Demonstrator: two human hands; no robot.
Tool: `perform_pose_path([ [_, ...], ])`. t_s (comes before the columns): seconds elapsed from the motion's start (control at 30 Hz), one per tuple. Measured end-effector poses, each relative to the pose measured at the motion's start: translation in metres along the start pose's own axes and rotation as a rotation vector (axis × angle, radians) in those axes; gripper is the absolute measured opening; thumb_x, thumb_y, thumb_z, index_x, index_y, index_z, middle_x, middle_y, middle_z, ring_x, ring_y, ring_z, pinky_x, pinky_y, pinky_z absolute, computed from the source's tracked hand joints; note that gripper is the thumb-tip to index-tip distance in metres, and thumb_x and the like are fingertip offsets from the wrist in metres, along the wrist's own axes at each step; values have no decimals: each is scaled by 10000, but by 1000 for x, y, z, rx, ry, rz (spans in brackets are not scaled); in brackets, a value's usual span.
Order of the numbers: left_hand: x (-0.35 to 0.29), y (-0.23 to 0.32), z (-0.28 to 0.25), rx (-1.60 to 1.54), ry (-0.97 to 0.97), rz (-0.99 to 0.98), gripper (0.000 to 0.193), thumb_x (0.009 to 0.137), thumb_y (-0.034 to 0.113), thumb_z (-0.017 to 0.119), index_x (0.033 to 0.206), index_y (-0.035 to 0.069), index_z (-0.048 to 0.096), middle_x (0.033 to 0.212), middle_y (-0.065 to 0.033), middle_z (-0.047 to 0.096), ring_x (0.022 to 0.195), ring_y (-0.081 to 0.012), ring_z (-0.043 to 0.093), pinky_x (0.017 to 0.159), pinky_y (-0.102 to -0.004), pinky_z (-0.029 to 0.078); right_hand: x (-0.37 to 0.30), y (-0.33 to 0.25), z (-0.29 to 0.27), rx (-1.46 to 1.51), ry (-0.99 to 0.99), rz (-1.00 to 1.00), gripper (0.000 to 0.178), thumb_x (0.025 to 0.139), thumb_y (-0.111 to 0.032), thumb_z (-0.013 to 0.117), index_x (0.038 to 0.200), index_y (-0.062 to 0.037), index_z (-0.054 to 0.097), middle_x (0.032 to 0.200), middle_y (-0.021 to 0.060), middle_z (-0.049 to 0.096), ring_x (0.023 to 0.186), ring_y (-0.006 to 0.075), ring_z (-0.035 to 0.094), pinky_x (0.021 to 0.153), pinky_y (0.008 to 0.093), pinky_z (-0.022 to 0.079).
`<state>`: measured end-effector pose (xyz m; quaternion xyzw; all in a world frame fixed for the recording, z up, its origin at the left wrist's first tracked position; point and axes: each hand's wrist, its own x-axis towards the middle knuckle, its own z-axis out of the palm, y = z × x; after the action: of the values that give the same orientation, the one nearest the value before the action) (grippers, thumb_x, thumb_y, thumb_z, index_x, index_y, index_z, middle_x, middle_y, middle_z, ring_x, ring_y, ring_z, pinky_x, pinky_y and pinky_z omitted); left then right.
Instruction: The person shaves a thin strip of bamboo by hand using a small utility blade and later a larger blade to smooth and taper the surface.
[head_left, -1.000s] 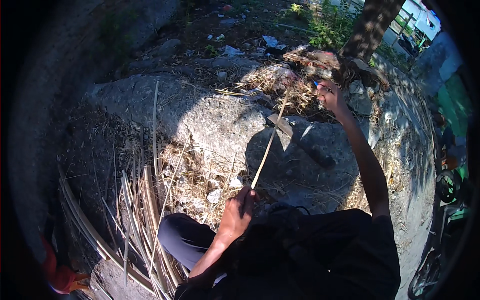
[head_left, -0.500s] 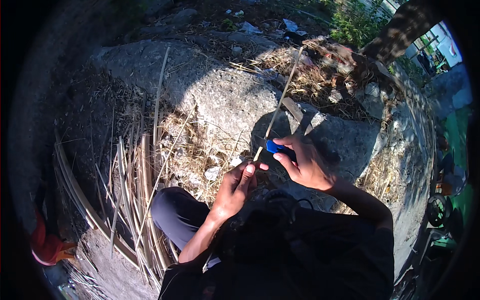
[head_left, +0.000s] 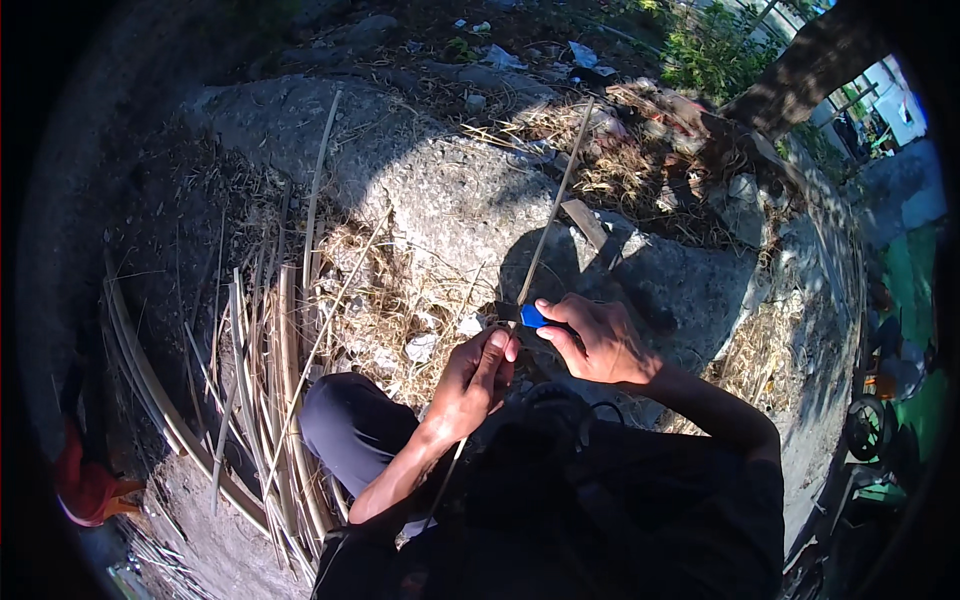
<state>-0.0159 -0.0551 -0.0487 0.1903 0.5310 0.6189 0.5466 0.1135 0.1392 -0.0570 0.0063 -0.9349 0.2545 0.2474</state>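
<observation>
Closed around a long thin bamboo strip (head_left: pixel 553 220), my left hand (head_left: pixel 468 388) pinches it between thumb and fingers. The strip slants up and away over the rock, and its lower part comes out below the hand toward my lap. My right hand (head_left: pixel 605 345) grips a knife (head_left: pixel 534 316) by its blue handle. The knife's dark blade lies against the strip just above my left fingertips; its edge is hard to make out in the shadow.
Left of my knee (head_left: pixel 350 425) lies a pile of long bamboo strips (head_left: pixel 288 400). A large rock (head_left: pixel 450 190) spreads ahead, with dry straw (head_left: pixel 385 330) and a flat wood piece (head_left: pixel 585 224). A tree trunk (head_left: pixel 810 75) leans at far right. A person in red (head_left: pixel 85 485) is at far left.
The strip has slid down through my left hand, so a length now shows below it. My right hand and the knife have moved slightly down and left, closer to the left hand.
</observation>
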Motion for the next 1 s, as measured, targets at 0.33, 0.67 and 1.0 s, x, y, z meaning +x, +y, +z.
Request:
perform_pose_path([
  [0.33,-8,-1,-3,-73,-81,-41,338,1162,386,410,989,116,516,615,83,328,465,-29,246,432,-252,206,28,67,-79,-4,289,392,118,1042,-48,637,1135,-9,574,867,169,719,704,285,721,641,348,528],
  [0.67,-4,7,-2,-306,-89,-212,376,1150,431,429,981,115,544,670,39,415,507,-56,344,438,-230,311,12,-13,-21,122,-61,124,277,963,-127,752,1199,-15,662,1043,153,758,885,341,767,707,387,609],
  [1.0,-3,-2,4,46,16,47,366,1158,356,448,1029,69,635,650,61,441,538,-37,361,481,-250,273,9,-8,-19,79,-53,22,329,969,-164,740,1262,-52,641,1053,112,746,848,306,760,655,388,612],
])
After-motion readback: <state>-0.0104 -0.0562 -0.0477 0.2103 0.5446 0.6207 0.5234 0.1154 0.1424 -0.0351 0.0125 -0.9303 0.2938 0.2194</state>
